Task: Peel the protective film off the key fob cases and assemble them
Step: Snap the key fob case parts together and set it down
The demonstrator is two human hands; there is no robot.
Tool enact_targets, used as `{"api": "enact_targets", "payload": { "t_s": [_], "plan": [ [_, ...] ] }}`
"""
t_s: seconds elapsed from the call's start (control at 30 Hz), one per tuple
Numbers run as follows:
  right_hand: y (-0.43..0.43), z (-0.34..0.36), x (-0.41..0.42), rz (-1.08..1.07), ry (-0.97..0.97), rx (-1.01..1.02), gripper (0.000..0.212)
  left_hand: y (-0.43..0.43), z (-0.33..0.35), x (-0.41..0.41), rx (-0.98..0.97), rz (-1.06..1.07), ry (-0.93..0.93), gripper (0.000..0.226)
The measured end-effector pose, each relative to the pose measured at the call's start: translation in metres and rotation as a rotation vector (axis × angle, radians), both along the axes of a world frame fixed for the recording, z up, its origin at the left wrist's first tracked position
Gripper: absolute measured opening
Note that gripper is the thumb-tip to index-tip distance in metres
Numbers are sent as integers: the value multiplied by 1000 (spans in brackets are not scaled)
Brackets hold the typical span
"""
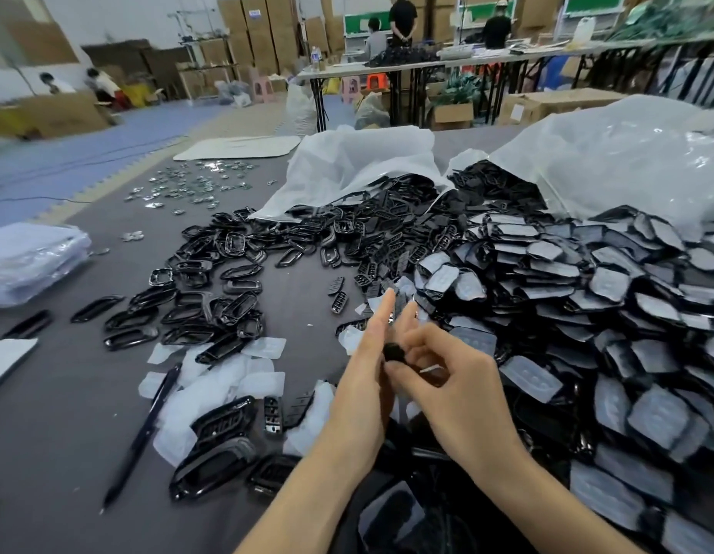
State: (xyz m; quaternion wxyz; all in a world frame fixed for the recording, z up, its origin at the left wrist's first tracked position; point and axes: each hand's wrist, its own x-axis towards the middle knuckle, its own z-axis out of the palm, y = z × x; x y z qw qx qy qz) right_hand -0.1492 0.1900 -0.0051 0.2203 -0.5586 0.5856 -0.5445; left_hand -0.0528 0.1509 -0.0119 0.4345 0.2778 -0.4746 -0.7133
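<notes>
**Both hands on one small case part, film peel under way**

Landmark is the held piece [393, 351], a small black part at frame centre above the grey table [59, 453].

- Right hand [459, 389]: fingers curled in, thumb and forefinger pinching the held piece from its right side. The white sliver [429, 369] just right of the piece is probably a film edge, too small to be sure.
- Left hand [363, 377]: touches the piece from the left. Fingers are straight and point away, with no curl round anything visible. Thumb is hidden.
- The piece shows end-on and blurred, so its long axis cannot be told.
- Near-left of the piece: peeled films [227, 377] lie loose with a few black frames on top. A pen [147, 429] lies further left, slanted.
- Right of the piece, and running beyond it: a heap of film-covered cases [627, 313], touching the right forearm. Their long axes point every way.
- Beyond-left of the piece: bare black frames [211, 273] are scattered in an arc.
- Further beyond: two open plastic bags [367, 161] spill parts. Shiny small bits [195, 185] lie far beyond-left, and a stack of clear sleeves [31, 261] is at the far left.

Judgement: the step is peeling film from the held piece. The film should then drop near-left, where the left hand is closer. The next filmed case lies to the right, which suits the right hand.
</notes>
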Motion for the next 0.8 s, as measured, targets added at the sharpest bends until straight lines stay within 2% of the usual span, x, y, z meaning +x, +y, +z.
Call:
{"api": "enact_targets", "payload": {
  "t_s": [0.07,0.13,0.17,0.2,0.27,0.3,0.37,0.47,0.53,0.57,0.63,0.67,0.8],
  "plan": [
    [0,0,0,11,5,12,26,-15,1,15,-312,90,-227,43],
    [-2,-1,-1,31,51,52,24,-52,6,42,-623,451,-639,36],
    [-2,-1,-3,40,90,69,22,-73,8,60,-668,586,-876,34],
    [-4,-2,-4,47,126,81,21,-94,9,77,-635,606,-1132,33],
    [-5,-4,-6,33,164,98,21,-119,6,103,-515,406,-1614,35],
    [-5,-4,-6,18,175,98,22,-123,0,109,-525,317,-1735,38],
    [-5,-5,-7,-23,162,80,25,-122,-6,112,-609,342,-1655,47],
    [-6,-7,-8,-98,59,62,22,-116,-2,106,-657,594,-1350,52],
    [-8,-6,-11,-121,-10,51,21,-103,6,89,-628,646,-1118,50],
    [-9,-6,-13,-127,-38,54,22,-94,12,75,-544,607,-927,48],
    [-11,-5,-15,-138,-118,72,21,-71,19,37,-233,451,-485,42],
    [-12,-5,-17,-145,-162,75,19,-60,17,19,-152,392,-368,39],
    [-15,-6,-29,-169,-338,76,12,-20,0,-26,-288,342,-280,43]
  ]
}}
